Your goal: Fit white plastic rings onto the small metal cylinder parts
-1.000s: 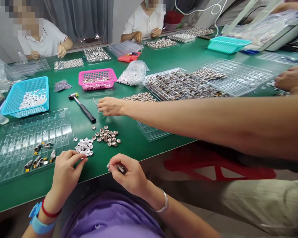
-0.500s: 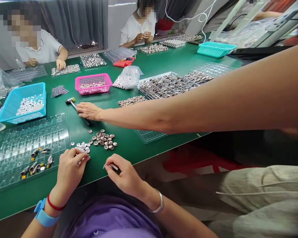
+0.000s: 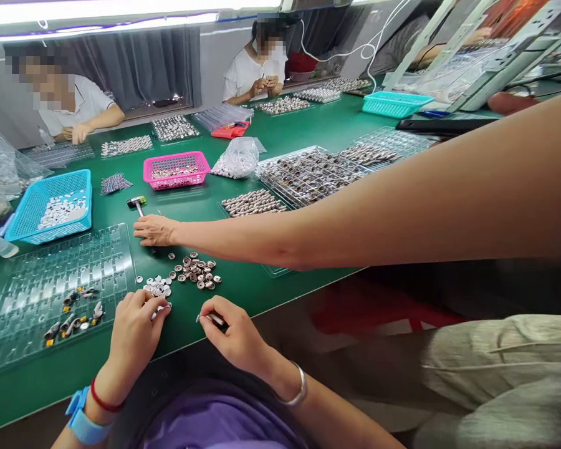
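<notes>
My left hand (image 3: 138,330) is at the table edge, thumb and forefinger pinching a small white disc (image 3: 169,306). Just beyond its fingertips is a pile of white discs (image 3: 158,286), beside a heap of round brown-and-silver metal caps (image 3: 199,271). My right hand (image 3: 236,333) is closed around a slim piece (image 3: 215,320), pale with a dark part; its kind is not clear, and the palm hides most of it. The two hands are apart, with bare green tabletop between them.
A co-worker's arm (image 3: 280,240) crosses from the right, its hand (image 3: 156,231) over a hammer (image 3: 138,202). On the left lie a clear tray (image 3: 23,280) with loose parts and a blue basket (image 3: 25,231). A pink basket (image 3: 177,184) and filled trays (image 3: 303,174) stand farther back.
My view has tilted up slightly; my hands keep the same pinches. The co-worker's hand stays at the hammer. Across the table, the person at left has drawn one hand back from a tray.
</notes>
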A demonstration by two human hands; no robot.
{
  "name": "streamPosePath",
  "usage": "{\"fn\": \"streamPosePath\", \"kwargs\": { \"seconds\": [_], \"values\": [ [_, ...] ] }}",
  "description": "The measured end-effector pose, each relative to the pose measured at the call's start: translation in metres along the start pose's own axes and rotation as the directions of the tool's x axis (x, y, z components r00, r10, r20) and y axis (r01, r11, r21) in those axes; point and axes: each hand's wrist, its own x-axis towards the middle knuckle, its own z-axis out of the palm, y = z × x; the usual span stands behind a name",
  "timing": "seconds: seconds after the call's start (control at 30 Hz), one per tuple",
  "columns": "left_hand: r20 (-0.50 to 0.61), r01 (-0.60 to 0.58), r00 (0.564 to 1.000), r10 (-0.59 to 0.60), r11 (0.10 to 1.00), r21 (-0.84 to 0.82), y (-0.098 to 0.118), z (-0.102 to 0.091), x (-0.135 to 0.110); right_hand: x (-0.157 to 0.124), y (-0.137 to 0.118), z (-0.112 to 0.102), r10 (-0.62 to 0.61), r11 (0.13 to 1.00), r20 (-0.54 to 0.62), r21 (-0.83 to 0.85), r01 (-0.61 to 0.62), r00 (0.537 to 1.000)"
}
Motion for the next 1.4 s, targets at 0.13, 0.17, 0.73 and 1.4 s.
{"fn": "streamPosePath", "kwargs": {
  "seconds": [0.13, 0.17, 0.73, 1.4],
  "values": [
    [0.004, 0.015, 1.000, -0.015, 1.000, -0.023, 0.001, 0.000, -0.001, -0.001, 0.001, 0.001, 0.003, 1.000, 0.001, 0.008, -0.003, 1.000],
    [0.004, 0.018, 1.000, -0.018, 0.999, -0.035, 0.001, 0.000, -0.002, -0.001, 0.001, 0.001, 0.002, 1.000, -0.001, 0.008, -0.002, 1.000],
    [-0.028, 0.161, 0.983, -0.181, 0.925, -0.346, 0.000, -0.003, -0.004, 0.001, 0.002, 0.002, 0.011, 1.000, 0.013, 0.011, -0.011, 1.000],
    [0.286, 0.349, 0.930, -0.230, 0.312, -0.884, -0.008, -0.069, -0.088, -0.003, 0.003, 0.003, 0.018, 1.000, 0.010, 0.018, -0.018, 1.000]
  ]
}}
